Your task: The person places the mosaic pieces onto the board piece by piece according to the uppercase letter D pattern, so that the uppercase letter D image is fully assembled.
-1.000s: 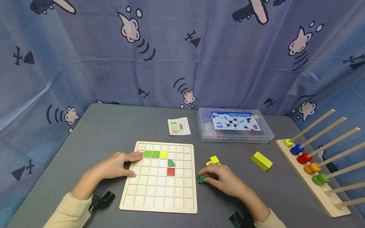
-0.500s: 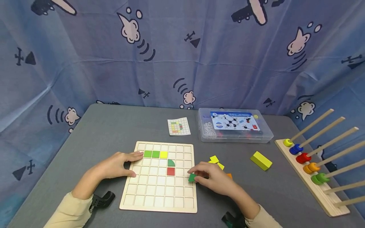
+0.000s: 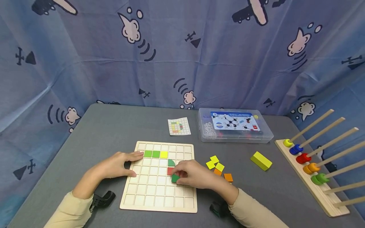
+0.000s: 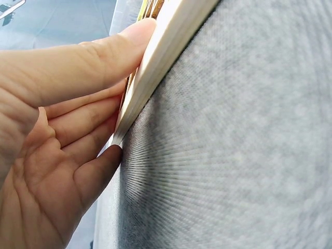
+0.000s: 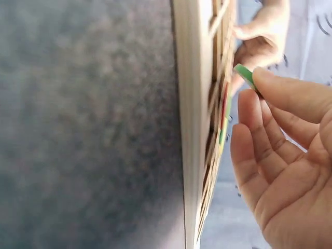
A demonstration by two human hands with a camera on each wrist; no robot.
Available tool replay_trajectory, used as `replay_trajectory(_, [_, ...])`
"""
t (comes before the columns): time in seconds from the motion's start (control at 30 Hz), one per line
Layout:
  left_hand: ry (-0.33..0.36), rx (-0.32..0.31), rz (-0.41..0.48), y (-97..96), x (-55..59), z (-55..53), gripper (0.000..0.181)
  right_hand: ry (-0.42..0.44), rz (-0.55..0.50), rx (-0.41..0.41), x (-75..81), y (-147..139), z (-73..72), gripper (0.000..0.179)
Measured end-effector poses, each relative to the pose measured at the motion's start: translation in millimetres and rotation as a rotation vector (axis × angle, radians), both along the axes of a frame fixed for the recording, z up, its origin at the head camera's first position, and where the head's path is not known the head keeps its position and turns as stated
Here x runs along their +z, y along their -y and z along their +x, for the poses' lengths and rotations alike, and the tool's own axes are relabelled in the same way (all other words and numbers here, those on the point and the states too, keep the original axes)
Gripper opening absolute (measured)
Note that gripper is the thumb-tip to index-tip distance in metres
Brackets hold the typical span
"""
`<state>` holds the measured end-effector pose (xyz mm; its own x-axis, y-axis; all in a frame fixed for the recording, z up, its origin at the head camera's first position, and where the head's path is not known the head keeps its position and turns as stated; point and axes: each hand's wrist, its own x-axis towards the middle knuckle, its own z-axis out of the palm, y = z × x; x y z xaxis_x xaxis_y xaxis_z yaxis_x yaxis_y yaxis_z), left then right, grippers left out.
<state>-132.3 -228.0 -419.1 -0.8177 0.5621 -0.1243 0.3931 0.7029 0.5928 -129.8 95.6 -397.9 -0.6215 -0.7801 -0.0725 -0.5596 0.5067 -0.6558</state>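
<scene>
My right hand [image 3: 195,174] pinches a dark green tile [image 3: 175,178] between thumb and fingertips, close over the wooden grid board [image 3: 158,209]. In the right wrist view the same green tile [image 5: 245,75] stands tilted off the board's surface. A red tile [image 3: 169,171] sits just beyond it, partly covered by my fingers, with a green quarter-round tile [image 3: 171,162] in the cell above. Farther up lie two light green tiles [image 3: 152,154] and a yellow tile [image 3: 163,155] in one row. My left hand [image 3: 118,164] rests on the board's left edge, thumb and fingers spread.
Several loose yellow tiles [image 3: 215,163] and two orange tiles [image 3: 228,177] lie right of the board. Behind are a pattern card [image 3: 185,128] and a clear plastic box [image 3: 236,136]. A yellow block [image 3: 261,161] and a wooden peg stand [image 3: 316,186] are farther right.
My right hand has carried the green tile leftward from beside the board to over the cells below the red tile. The orange tiles have come into view. My left hand stays put.
</scene>
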Motion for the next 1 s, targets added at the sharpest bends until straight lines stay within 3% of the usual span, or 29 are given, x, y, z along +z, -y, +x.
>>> replay_trajectory(0.13, [-0.001, -0.003, -0.005, -0.6, 0.5, 0.0, 0.072, -0.053, 0.055, 0.063, -1.8, 9, -1.1, 0.021])
replay_trajectory(0.3, [-0.013, -0.010, -0.004, -0.3, 0.5, 0.2, 0.071, -0.184, 0.129, 0.107, -0.1, 14, 1.6, 0.024])
replay_trajectory(0.47, [-0.006, -0.008, 0.000, -0.1, 1.0, 0.3, 0.071, -0.242, 0.140, 0.141, -0.2, 16, 2.7, 0.027])
replay_trajectory(0.77, [-0.025, -0.006, -0.002, 0.0, -0.3, -0.1, 0.071, -0.240, 0.099, 0.157, -2.0, 16, 1.1, 0.028])
replay_trajectory(1.0, [-0.002, 0.006, 0.002, -0.7, 0.6, 0.6, 0.071, -0.168, 0.060, 0.079, 2.7, 4, 2.6, 0.032])
